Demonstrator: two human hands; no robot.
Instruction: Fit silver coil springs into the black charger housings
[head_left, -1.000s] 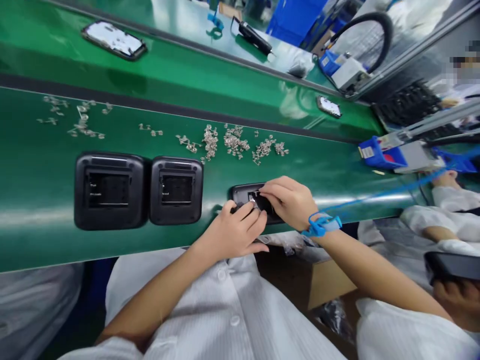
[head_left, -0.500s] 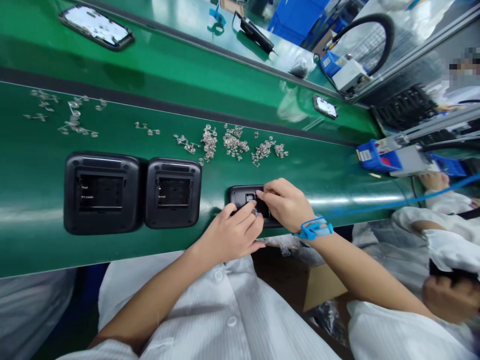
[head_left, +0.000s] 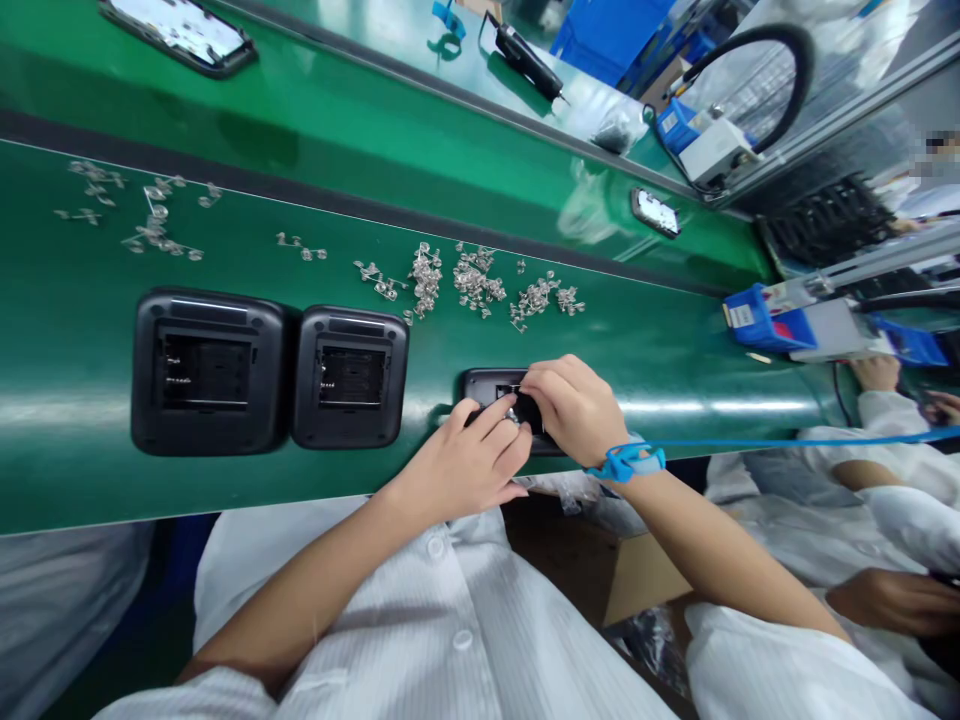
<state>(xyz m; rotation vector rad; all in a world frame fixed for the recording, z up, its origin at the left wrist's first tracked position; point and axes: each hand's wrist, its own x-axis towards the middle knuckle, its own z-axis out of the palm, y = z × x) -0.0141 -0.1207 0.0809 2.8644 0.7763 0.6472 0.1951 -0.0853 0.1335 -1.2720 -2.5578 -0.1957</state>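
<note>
A black plastic housing (head_left: 480, 381) lies near the bench's front edge, mostly covered by my hands. My left hand (head_left: 480, 455) rests over its left and front part, fingers curled, with silvery battery spring contacts (head_left: 512, 414) showing between them. My right hand (head_left: 576, 408), wearing a blue wrist strap (head_left: 634, 461), pinches at the battery compartment from the right; what its fingertips hold is too small to make out. Two more black housings, a larger one (head_left: 150, 380) and a smaller one (head_left: 354, 327), lie to the left, compartments facing up with springs visible at their left sides.
Loose spring contacts (head_left: 472, 280) lie in several clusters along the back of the green bench (head_left: 247, 275). Beyond the dark strip are circuit-board units (head_left: 184, 30) and an electric screwdriver (head_left: 525, 58). A blue bin (head_left: 769, 318) stands right, near a co-worker's hand (head_left: 876, 373).
My fingers have shifted slightly at the compartment, with both hands still over the same housing. The view has moved a little, and the blue strap cord now runs straighter.
</note>
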